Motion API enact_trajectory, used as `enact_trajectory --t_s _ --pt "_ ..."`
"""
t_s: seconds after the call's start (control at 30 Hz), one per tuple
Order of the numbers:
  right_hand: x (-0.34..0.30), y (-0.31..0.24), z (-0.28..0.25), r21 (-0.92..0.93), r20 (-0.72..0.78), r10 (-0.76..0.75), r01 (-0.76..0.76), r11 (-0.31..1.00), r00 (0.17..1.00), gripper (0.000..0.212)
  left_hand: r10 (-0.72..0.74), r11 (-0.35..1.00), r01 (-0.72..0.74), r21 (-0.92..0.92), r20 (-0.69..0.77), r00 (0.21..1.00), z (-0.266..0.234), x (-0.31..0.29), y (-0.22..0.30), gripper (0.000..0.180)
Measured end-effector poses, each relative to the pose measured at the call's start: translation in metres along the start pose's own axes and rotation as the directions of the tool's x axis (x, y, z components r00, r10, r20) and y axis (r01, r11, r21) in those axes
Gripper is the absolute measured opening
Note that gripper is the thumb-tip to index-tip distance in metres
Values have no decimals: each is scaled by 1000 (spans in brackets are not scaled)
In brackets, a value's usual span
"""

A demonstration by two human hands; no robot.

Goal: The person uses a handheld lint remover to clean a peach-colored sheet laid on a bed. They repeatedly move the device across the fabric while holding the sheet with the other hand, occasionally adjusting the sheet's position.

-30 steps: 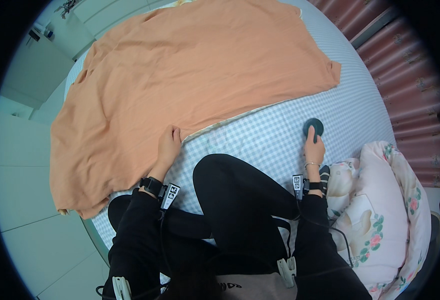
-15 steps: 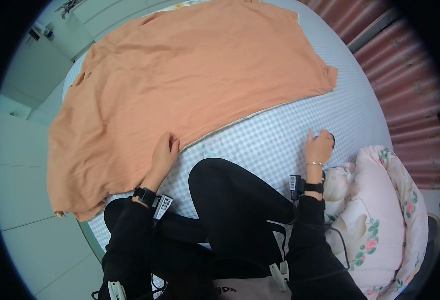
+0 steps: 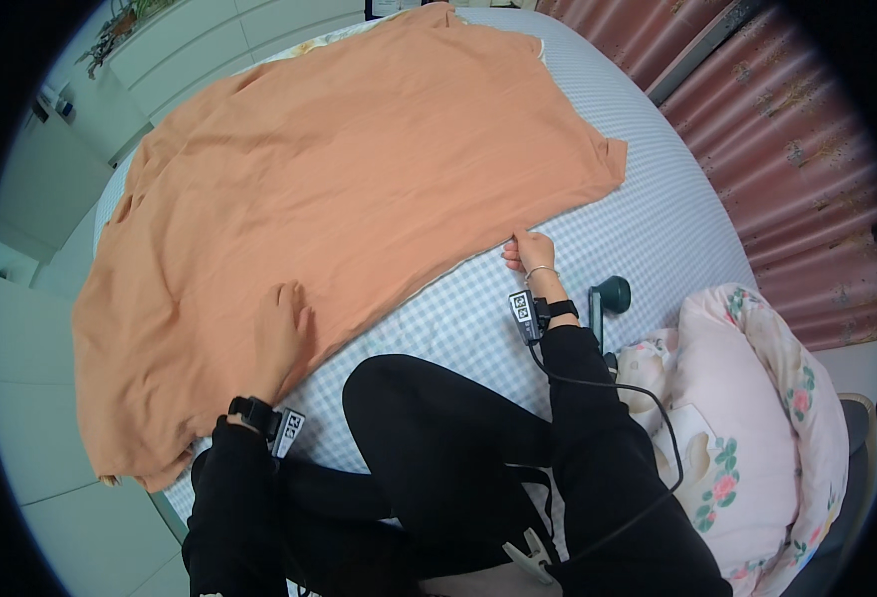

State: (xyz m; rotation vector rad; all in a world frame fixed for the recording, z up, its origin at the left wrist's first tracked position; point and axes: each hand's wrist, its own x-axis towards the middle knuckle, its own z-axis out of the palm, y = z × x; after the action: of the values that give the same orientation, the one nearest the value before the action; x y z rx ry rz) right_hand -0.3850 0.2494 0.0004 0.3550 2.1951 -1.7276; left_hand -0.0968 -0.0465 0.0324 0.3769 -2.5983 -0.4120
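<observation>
A wide orange blanket (image 3: 359, 159) lies spread and slightly wrinkled over the bed. My left hand (image 3: 284, 328) rests on its near part, fingers loosely stretched out and holding nothing. At the blanket's near edge, my right hand (image 3: 531, 252) has its fingers closed, thumb and fingertips pinching the hem. Just right of that wrist, a dark green handheld device with a round head (image 3: 613, 294) and a straight handle lies on the sheet; its exact kind is unclear.
Beneath everything is a blue-and-white checked sheet (image 3: 438, 318). A pink floral quilt (image 3: 747, 438) is bunched at the right. Pink curtains (image 3: 787, 169) hang beyond the bed's right side, white drawers (image 3: 180, 50) stand far left. A cable (image 3: 672, 448) loops along my right arm.
My right hand has left the green device and moved left to the blanket's edge, taking hold of it. My left hand has shifted slightly left and nearer, its fingers straighter.
</observation>
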Motion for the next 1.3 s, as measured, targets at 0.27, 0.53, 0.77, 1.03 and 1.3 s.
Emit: enact_trajectory --t_s 0.27,0.53,0.77,1.03,1.3 --pt "13 -2 -2 -57 -13 -9 9 998 1000 27 17 990 -39 136 163 986 18 19 -12 6" --pt "5 -13 -22 -327 7 -138 132 936 990 30 -122 983 90 158 201 972 6 29 -15 14" --pt "6 -15 -30 -626 42 -22 43 779 999 42 -31 999 26 21 318 948 -4 20 -1 39" --pt "-8 -16 -24 -494 2 -156 137 859 988 57 263 963 -206 -175 429 864 -14 -12 32 45" --pt "10 -16 -5 -797 20 -477 302 523 879 24 67 949 103 -298 511 857 -10 -15 13 25"
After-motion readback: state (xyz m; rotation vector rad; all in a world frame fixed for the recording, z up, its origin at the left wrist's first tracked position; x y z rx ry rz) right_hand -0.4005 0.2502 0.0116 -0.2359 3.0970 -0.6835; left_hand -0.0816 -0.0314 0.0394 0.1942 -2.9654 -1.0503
